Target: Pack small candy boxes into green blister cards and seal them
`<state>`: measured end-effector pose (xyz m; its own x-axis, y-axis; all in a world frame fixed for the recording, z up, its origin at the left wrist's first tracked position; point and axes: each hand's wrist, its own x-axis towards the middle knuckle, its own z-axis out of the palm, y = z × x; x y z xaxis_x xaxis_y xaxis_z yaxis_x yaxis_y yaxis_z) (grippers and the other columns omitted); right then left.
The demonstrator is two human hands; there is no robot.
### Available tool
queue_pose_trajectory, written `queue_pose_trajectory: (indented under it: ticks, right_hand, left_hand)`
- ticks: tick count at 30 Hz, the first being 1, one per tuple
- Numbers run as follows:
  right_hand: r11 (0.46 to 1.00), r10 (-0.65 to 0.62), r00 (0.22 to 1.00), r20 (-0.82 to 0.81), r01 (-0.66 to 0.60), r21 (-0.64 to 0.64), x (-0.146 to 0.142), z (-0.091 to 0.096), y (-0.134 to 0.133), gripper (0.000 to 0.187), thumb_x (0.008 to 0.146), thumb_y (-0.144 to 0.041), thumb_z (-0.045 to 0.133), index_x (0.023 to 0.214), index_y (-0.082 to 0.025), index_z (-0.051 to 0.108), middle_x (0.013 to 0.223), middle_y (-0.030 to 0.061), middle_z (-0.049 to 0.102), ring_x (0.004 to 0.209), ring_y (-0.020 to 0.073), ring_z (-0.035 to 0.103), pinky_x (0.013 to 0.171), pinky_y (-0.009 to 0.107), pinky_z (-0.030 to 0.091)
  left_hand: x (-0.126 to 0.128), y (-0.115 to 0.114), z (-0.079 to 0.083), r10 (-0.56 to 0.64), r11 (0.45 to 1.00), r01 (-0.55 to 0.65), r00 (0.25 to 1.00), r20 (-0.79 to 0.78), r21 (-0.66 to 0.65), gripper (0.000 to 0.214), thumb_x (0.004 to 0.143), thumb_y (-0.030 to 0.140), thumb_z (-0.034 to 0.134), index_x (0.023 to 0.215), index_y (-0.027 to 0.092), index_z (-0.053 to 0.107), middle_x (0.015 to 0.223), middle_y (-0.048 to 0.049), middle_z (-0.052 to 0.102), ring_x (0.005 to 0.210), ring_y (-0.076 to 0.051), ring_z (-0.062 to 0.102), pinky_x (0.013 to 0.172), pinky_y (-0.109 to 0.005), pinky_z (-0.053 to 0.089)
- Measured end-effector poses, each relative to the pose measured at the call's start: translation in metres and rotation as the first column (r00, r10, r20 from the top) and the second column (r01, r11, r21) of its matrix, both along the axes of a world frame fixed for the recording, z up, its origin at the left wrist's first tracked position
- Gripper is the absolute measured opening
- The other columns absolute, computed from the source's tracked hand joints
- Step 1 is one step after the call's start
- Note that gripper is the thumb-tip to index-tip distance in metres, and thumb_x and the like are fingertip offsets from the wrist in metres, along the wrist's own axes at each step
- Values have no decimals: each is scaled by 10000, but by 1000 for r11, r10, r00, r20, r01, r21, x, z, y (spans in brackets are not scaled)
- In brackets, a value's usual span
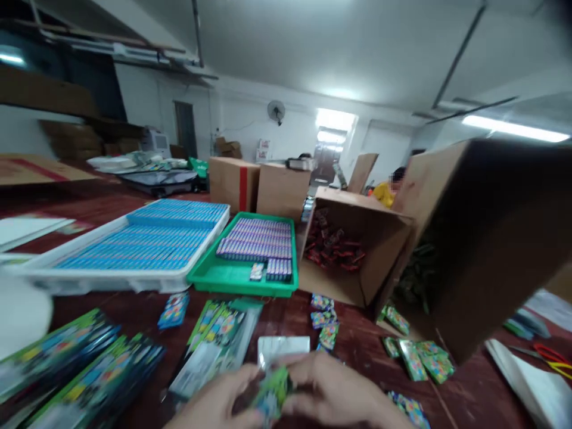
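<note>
At the bottom middle, my left hand (218, 398) and my right hand (344, 390) are close together, fingers curled round a small green and blue printed packet (273, 390). Motion blur hides its details. Just beyond my fingers lies a white rectangular piece (284, 345) with a shiny surface. Left of it are clear bags with green printed cards (218, 325). A few small colourful packets (324, 313) lie in a short row to the right, and one blue packet (173, 310) lies farther left.
A white tray (120, 281) of blue boxes and a green tray (243, 287) of purple boxes stand behind. Tipped cartons hold red packets (333, 247) and green packets (420, 271). Scissors (552, 354) lie right; stacked bagged cards (93, 381) lie left. A person in yellow (384, 193) is beyond.
</note>
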<state>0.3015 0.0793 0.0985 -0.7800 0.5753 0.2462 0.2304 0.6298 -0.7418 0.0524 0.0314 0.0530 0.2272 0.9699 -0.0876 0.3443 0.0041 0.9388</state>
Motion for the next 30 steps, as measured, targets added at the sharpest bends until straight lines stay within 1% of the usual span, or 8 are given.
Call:
queue_pose_trajectory:
  ticks: [2, 5, 12, 16, 20, 24, 28, 30]
  right_hand:
    - [983, -178, 978, -109, 171, -71, -15, -5, 1, 249, 987, -394, 584, 1109, -293, 777, 1104, 58, 777, 959, 198, 742, 907, 322, 561]
    - [843, -523, 836, -164, 479, -246, -47, -35, -5, 405, 972, -465, 598, 1311, -253, 653, 1171, 109, 751, 955, 225, 736, 854, 353, 576]
    - [701, -695, 718, -37, 664, -260, -122, -91, -27, 411, 1031, -523, 397, 1149, -210, 637, 1079, 103, 755, 954, 252, 726, 838, 359, 535]
    - [689, -688, 725, 15, 660, -298, -146, -95, -22, 465, 1016, -557, 428, 1280, -206, 582, 1169, 110, 734, 1046, 255, 704, 878, 354, 520]
    - [634, -734, 674, 82, 723, -274, -165, -100, -22, 375, 1026, -530, 420, 1135, -218, 598, 919, 64, 755, 762, 226, 707, 671, 308, 483]
    - [639, -739, 668, 87, 735, -226, -172, -109, -26, 340, 1042, -495, 403, 995, -219, 596, 740, 31, 700, 622, 201, 651, 580, 295, 426]
    - [673, -699, 715, -22, 648, -356, -162, -115, -28, 420, 1036, -444, 468, 1362, -184, 514, 1130, 120, 735, 940, 220, 714, 805, 339, 539]
    - [708, -654, 752, -81, 572, -415, -151, -114, -29, 512, 1026, -406, 510, 1492, -212, 427, 1332, 131, 661, 1130, 221, 675, 951, 364, 532]
  left_hand:
    - [-1, -3, 4, 124, 991, -126, 990, 61, 37, 246, 792, 434, 703, 863, 201, 740, 826, -36, 741, 850, -254, 700, 782, -324, 563]
    - [-3, 1, -1, 347, 931, -362, 916, 203, 40, 286, 818, 470, 726, 807, 185, 701, 738, -26, 703, 757, -222, 673, 709, -290, 540]
    - [-19, 4, -34, 601, 775, -628, 766, 229, 65, 322, 945, 489, 621, 924, 172, 677, 844, -29, 717, 806, -185, 649, 737, -269, 507]
    - [-34, -2, -47, 603, 782, -619, 781, 164, 76, 297, 969, 461, 602, 977, 177, 689, 898, -30, 732, 844, -183, 656, 763, -263, 499]
    - [-48, -5, -59, 553, 827, -562, 817, 162, 13, 292, 962, 452, 619, 946, 166, 679, 853, -31, 723, 803, -181, 659, 726, -266, 511]
    - [-59, -5, -65, 492, 863, -505, 824, 282, -28, 350, 973, 405, 619, 1240, 178, 615, 1149, -96, 732, 1058, -225, 693, 947, -339, 536]
    - [-67, -10, -65, 411, 907, -412, 811, 416, -94, 723, 967, 345, 630, 1570, 268, 237, 1319, -120, 657, 1015, -189, 710, 929, -337, 560]
    - [-73, -13, -65, 307, 952, -278, 860, 408, -131, 687, 952, 326, 648, 1537, 268, 292, 1327, -117, 643, 979, -175, 708, 876, -304, 566]
